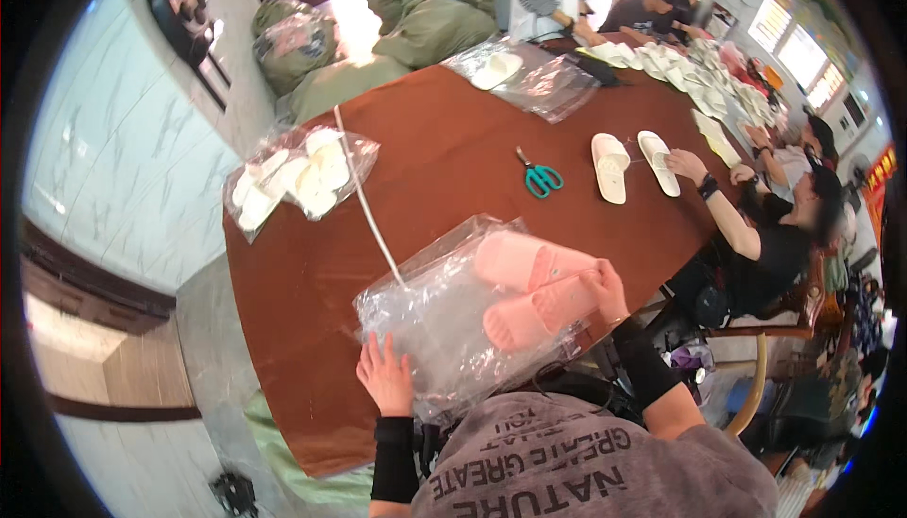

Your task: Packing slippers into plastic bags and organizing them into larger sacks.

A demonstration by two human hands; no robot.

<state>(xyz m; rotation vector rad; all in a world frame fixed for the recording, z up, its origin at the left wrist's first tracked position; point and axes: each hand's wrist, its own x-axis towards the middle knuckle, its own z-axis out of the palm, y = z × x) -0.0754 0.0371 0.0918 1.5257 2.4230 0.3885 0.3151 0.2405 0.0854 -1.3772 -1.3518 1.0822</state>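
A pair of pink slippers lies side by side at the right end of a clear plastic bag near the table's front edge. I cannot tell how far inside the bag they are. My right hand is closed around the right ends of the slippers. At the bag's left front edge, my left hand rests with its fingers spread over the film. A thin white strip runs from the far edge of the table to the bag.
Teal-handled scissors lie on the brown-covered table. A co-worker's hand touches one of two cream slippers at the right. Bagged white slippers sit at the left; another plastic bag lies at the back. Green sacks stand beyond.
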